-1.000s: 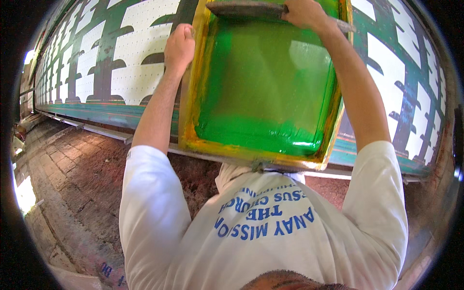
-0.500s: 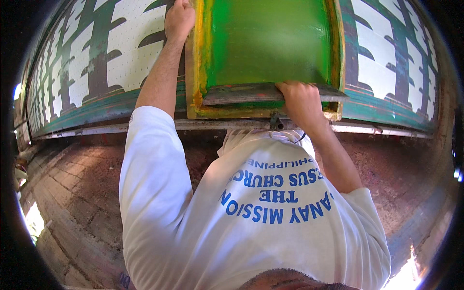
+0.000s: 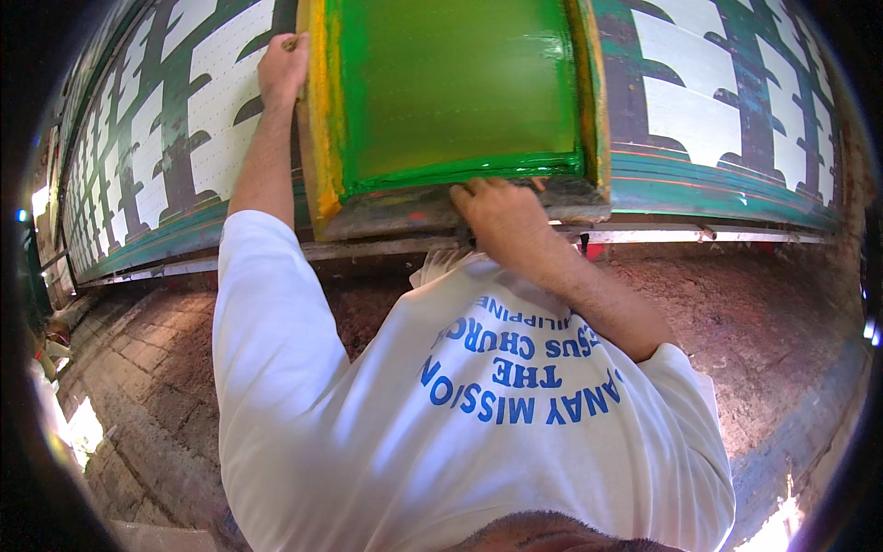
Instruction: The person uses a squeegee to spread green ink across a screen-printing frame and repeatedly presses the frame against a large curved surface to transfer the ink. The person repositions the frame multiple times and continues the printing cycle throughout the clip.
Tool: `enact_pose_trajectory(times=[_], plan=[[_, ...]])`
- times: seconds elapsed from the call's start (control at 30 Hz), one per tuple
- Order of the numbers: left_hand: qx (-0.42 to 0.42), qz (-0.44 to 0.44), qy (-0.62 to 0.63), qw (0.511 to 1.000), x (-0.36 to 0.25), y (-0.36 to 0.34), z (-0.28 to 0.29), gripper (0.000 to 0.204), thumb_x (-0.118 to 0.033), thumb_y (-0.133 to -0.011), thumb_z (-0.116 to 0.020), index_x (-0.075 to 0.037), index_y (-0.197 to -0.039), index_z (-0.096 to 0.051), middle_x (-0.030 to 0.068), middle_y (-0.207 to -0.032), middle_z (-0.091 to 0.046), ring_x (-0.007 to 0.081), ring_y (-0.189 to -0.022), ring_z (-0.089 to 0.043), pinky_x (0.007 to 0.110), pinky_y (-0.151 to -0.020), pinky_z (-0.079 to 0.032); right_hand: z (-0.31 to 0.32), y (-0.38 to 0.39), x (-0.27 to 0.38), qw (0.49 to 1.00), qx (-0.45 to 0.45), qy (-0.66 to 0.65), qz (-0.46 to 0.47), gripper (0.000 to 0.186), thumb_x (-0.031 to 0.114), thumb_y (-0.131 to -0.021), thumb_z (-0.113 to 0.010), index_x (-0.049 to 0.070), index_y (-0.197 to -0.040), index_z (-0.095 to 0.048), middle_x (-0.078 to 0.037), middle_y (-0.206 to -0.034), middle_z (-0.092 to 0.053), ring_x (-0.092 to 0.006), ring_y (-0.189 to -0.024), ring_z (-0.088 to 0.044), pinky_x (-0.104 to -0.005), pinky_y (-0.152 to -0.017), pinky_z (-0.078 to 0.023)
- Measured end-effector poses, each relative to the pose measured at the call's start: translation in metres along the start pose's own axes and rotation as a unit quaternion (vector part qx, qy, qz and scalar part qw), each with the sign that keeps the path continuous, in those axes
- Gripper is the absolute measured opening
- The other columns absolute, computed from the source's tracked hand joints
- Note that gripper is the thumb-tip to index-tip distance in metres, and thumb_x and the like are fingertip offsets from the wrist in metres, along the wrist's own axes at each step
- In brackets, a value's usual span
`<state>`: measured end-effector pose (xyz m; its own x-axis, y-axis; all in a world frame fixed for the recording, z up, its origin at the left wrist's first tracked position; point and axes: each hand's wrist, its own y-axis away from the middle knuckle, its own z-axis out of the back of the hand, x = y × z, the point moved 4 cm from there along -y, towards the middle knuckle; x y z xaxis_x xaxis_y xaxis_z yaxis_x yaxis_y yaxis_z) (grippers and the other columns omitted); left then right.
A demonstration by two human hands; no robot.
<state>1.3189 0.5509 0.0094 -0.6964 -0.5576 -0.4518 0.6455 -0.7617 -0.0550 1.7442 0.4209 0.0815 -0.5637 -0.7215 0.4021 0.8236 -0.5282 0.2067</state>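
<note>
A screen-printing frame (image 3: 596,110) with yellow-stained wooden sides lies in front of me, its mesh (image 3: 460,101) coated with wet green ink. My right hand (image 3: 504,216) is closed over a long dark squeegee (image 3: 386,213), which lies across the frame's near end. Just beyond the squeegee a thick line of glossy green ink (image 3: 451,168) runs along the mesh. My left hand (image 3: 283,72) is a closed fist at the frame's left side. A small brownish bit shows between its thumb and finger; what it grips is mostly hidden.
Under the frame stretches a long printing table with dark green edges (image 3: 736,193), bearing white cut-shape sheets (image 3: 690,83) on both sides. A metal rail (image 3: 662,232) runs along its near edge. The brick floor (image 3: 138,368) lies below.
Frame and left hand have shifted left in the picture. My right hand has brought the squeegee nearer, from inside the frame's near end onto its near rim, and the ink line is now uncovered.
</note>
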Motion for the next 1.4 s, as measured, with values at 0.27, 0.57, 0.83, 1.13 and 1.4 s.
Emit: enact_pose_trajectory(times=[0.27,0.57,0.83,1.13,1.4], plan=[[-0.009,0.018,-0.063,0.998,0.006,-0.01,0.002,0.053,-0.054,-0.097,-0.063,-0.012,-0.129,-0.071,0.0132,-0.128,-0.074,0.0331,-0.121,-0.069,0.042,-0.105,-0.052,0.002,0.042,-0.023,0.986,0.028,-0.113,0.115,0.062,0.014,-0.087,-0.076,-0.004,-0.143,-0.056,-0.028,-0.139,-0.061,-0.0404,-0.131,-0.06,-0.045,-0.112,-0.049],[-0.021,0.022,-0.048,0.998,0.004,-0.003,0.004,0.049,-0.05,-0.101,-0.061,-0.011,-0.128,-0.072,0.0126,-0.128,-0.074,0.0303,-0.122,-0.069,0.04,-0.106,-0.051,0.055,0.056,-0.215,0.897,-0.232,-0.296,-0.233,0.058,0.028,-0.091,-0.08,-0.002,-0.138,-0.063,-0.025,-0.129,-0.065,-0.0391,-0.121,-0.063,-0.0454,-0.104,-0.052],[-0.014,-0.014,0.003,1.0,0.037,-0.017,-0.005,0.051,-0.054,-0.101,-0.062,-0.01,-0.126,-0.072,0.0115,-0.126,-0.074,0.0298,-0.119,-0.068,0.04,-0.106,-0.049,0.035,0.046,-0.213,0.924,-0.23,-0.201,-0.232,0.054,0.019,-0.077,-0.084,-0.005,-0.122,-0.068,-0.022,-0.104,-0.065,-0.0409,-0.095,-0.068,-0.0477,-0.082,-0.059],[0.039,0.017,0.093,0.995,0.016,-0.023,0.007,0.061,-0.057,-0.106,-0.055,-0.005,-0.136,-0.067,0.0127,-0.132,-0.07,0.0269,-0.123,-0.064,0.038,-0.109,-0.045,0.112,0.076,-0.216,0.937,-0.251,-0.161,-0.183,0.038,0.022,-0.072,-0.081,0.0,-0.101,-0.07,-0.021,-0.094,-0.064,-0.0398,-0.084,-0.07,-0.0477,-0.076,-0.06],[0.087,0.001,0.223,0.971,-0.194,0.037,-0.046,0.066,-0.058,-0.108,-0.049,-0.003,-0.138,-0.067,0.0157,-0.143,-0.064,0.0266,-0.131,-0.059,0.039,-0.112,-0.042,0.154,0.179,-0.403,0.941,-0.241,-0.113,-0.209,0.043,0.025,-0.073,-0.083,0.005,-0.111,-0.077,-0.017,-0.102,-0.073,-0.0343,-0.089,-0.074,-0.0432,-0.081,-0.06]])
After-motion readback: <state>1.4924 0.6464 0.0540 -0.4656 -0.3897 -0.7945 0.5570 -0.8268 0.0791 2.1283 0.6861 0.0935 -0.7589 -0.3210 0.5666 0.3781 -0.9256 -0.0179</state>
